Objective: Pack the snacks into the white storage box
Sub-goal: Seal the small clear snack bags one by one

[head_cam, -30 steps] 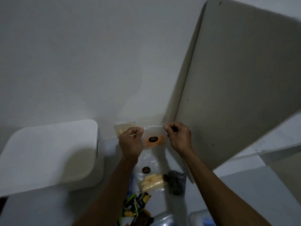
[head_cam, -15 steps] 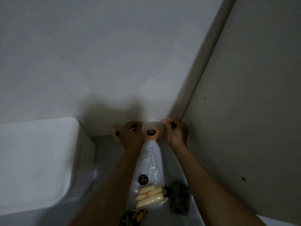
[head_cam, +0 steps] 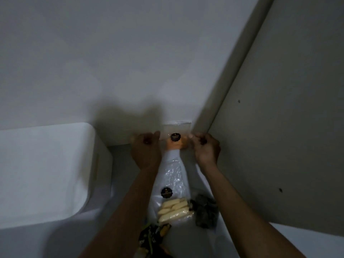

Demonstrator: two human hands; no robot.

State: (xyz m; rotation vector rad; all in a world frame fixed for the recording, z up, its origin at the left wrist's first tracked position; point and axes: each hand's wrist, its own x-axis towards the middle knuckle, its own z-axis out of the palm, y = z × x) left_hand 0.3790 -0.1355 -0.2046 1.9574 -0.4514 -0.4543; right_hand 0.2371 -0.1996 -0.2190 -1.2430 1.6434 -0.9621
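Observation:
I hold a clear snack bag (head_cam: 176, 142) with orange snacks and a round black sticker up near the wall. My left hand (head_cam: 146, 149) pinches its left side, my right hand (head_cam: 205, 148) its right side. The white storage box (head_cam: 44, 172) stands at the left with its lid on. Below my hands lie a clear bag of pale yellow sticks (head_cam: 174, 208), a bag of dark snacks (head_cam: 205, 211) and a black and yellow packet (head_cam: 153, 234).
A white wall rises straight ahead. A beige panel (head_cam: 279, 108) stands on edge at the right, close to my right hand. The snacks rest on a white surface (head_cam: 126, 164) between the box and the panel.
The view has shifted, so the box sits further left and the panel fills more of the right. My hands keep the bag near the wall, slightly wider apart.

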